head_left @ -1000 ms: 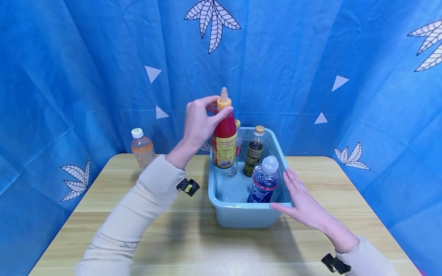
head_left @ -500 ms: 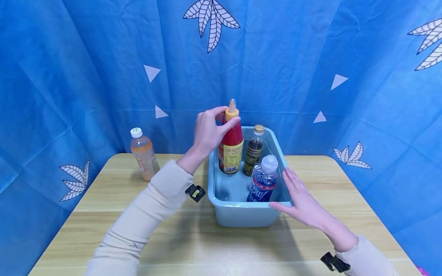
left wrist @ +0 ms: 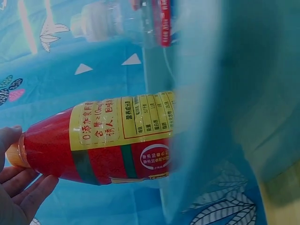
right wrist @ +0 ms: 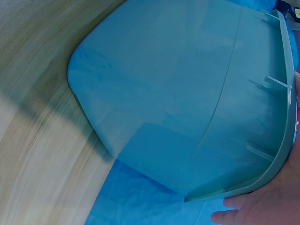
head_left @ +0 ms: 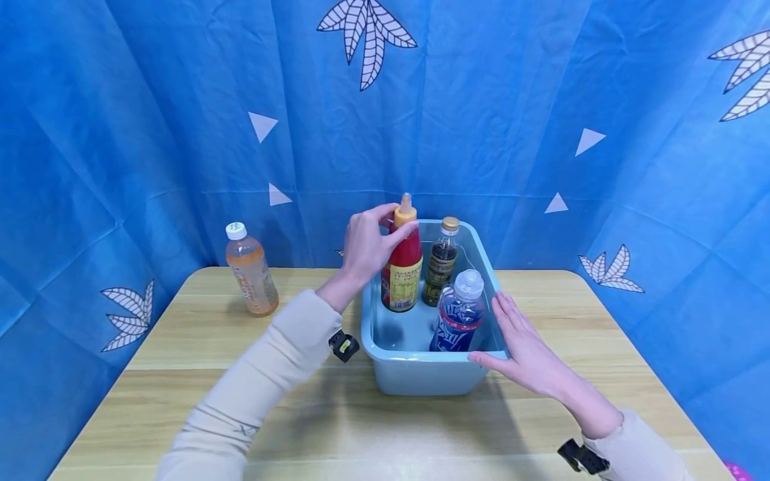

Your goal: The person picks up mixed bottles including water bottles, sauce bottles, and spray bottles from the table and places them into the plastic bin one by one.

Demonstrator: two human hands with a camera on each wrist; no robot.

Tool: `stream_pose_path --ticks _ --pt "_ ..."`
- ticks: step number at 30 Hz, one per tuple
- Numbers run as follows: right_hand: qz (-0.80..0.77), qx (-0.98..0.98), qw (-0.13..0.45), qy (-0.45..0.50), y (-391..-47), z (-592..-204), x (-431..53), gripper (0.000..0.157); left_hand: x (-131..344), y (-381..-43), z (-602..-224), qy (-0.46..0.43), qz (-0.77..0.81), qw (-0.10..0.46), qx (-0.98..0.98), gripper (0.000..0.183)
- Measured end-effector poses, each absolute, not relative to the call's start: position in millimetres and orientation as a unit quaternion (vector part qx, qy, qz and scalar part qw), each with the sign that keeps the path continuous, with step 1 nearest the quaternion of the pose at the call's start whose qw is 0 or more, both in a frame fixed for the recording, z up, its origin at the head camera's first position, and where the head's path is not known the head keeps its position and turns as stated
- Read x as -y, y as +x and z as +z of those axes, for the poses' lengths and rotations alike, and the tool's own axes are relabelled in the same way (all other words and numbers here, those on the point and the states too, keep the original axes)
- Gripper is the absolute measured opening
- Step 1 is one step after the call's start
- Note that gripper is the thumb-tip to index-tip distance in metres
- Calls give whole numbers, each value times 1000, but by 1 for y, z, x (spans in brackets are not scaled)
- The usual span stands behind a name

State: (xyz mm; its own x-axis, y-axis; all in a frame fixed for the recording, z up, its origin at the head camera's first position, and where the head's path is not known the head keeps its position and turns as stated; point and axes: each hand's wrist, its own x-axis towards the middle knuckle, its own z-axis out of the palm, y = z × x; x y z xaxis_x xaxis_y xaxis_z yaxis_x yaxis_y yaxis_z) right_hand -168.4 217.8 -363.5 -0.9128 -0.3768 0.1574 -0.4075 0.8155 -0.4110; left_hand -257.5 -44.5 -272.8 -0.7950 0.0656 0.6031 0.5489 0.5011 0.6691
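Observation:
My left hand (head_left: 368, 244) grips a red sauce squeeze bottle (head_left: 404, 267) around its orange cap and neck, thumb in front. Upright, the bottle stands inside the left part of a light blue bin (head_left: 421, 375); I cannot tell whether its base touches the floor. In the left wrist view, the bin's wall covers the sauce bottle's (left wrist: 108, 140) lower end. My right hand (head_left: 532, 357) rests on the bin's near right corner, with straight fingers along the side and thumb on the front rim. Nearest it inside is a blue-labelled clear bottle (head_left: 458, 321).
Behind that stands a dark bottle with a gold cap (head_left: 442, 267). The left wrist view shows a clear bottle with a red label (left wrist: 126, 21). An orange drink bottle (head_left: 255, 284) stands left on the wooden table (head_left: 289, 401). A blue curtain (head_left: 493, 120) hangs behind.
My left hand has moved right and down with the sauce bottle, bringing it lower into the bin. The yellow-capped clear bottle behind it has become hidden in the head view. My right hand stays put.

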Motion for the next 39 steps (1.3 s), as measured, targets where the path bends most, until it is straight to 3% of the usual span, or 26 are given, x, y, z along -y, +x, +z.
stream_pose_path --ticks 39 --pt "225 953 33 198 -168 -364 -216 96 36 -279 -344 -172 -472 230 833 38"
